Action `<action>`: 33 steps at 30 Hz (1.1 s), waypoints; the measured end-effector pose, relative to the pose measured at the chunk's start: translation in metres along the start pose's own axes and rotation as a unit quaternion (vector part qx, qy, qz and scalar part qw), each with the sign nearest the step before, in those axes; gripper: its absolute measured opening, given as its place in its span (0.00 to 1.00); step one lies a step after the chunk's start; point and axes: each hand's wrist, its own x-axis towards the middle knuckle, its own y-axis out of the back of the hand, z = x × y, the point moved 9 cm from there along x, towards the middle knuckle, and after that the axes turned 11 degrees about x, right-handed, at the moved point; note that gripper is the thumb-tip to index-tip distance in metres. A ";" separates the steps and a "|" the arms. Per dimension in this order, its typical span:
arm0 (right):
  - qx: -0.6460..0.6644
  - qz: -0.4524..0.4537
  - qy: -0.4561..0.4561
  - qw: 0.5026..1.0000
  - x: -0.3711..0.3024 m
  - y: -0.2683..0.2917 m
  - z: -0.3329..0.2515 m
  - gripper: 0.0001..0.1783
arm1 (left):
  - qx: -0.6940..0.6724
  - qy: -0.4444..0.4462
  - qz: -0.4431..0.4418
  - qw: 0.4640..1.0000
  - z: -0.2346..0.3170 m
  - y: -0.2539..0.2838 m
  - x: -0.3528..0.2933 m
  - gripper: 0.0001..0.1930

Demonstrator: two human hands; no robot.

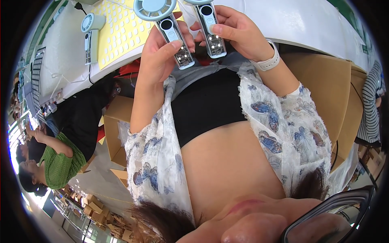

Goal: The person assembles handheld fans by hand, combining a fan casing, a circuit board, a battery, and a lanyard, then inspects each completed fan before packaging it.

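Note:
My left hand [159, 54] is closed round the handle of a light blue handheld fan [170, 31]. Its round fan head points away from me, and small lit dots show through the clear handle cover. My right hand [243, 34] grips a second light blue fan [208, 20] of the same kind, thumb on the front of its handle. That fan's head is cut off by the upper edge of the view. Both fans are held side by side over the table's near edge, a small gap between them. A white watch band [268, 60] circles my right wrist.
On the white table [279, 20] lies a yellow sheet [117, 36] of white stickers. A third blue fan [90, 38] rests left of it, beside clear plastic wrapping [60, 52]. Cardboard boxes [324, 87] stand at my right and left. A person in green [63, 160] is at the left.

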 end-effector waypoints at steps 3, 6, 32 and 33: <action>0.007 0.005 0.004 1.000 0.000 0.002 0.001 0.29 | 0.004 0.004 -0.003 1.000 -0.001 0.001 0.001 0.31; 0.009 0.008 0.008 1.000 0.000 0.003 0.001 0.29 | 0.000 -0.013 -0.010 1.000 0.000 0.002 0.000 0.31; 0.149 -0.028 0.032 0.988 -0.003 -0.005 -0.008 0.30 | -0.097 0.027 0.004 0.995 0.005 -0.013 -0.002 0.31; 0.147 -0.025 0.034 0.988 -0.003 -0.004 -0.009 0.30 | -0.090 0.027 0.004 0.996 0.005 -0.013 -0.002 0.30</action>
